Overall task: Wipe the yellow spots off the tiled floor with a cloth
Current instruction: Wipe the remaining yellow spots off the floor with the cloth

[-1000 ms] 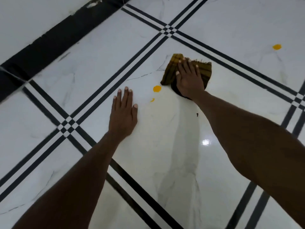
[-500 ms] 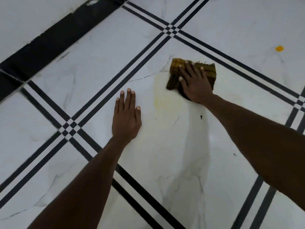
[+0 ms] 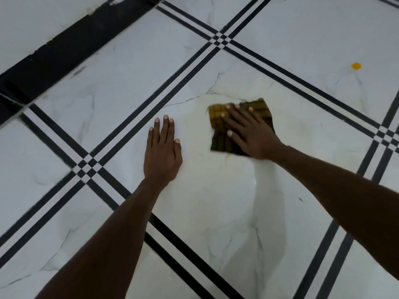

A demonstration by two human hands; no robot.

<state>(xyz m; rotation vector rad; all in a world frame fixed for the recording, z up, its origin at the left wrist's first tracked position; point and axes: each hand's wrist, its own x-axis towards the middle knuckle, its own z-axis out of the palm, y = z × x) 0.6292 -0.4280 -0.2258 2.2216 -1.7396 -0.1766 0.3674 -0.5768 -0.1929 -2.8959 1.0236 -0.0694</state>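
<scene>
A yellow-and-brown checked cloth (image 3: 218, 117) lies flat on the white marble floor tile (image 3: 216, 201), near the middle of the view. My right hand (image 3: 250, 130) presses down on it with fingers spread. My left hand (image 3: 163, 152) rests flat on the same tile to the cloth's left, holding nothing. One small yellow spot (image 3: 356, 66) sits on the neighbouring tile at the upper right, well beyond the cloth. A faint yellowish smear (image 3: 198, 113) shows on the tile just left of the cloth.
Black double stripes (image 3: 302, 80) border the tiles and cross at several junctions. A black skirting band (image 3: 64, 52) runs along the wall at the upper left. A thin crack (image 3: 211, 91) runs through the tile above the cloth.
The two yellow spots beside my left hand have been wiped into a faint smear. My right hand has slid the cloth back toward me and spread it flatter. My left hand has stayed put.
</scene>
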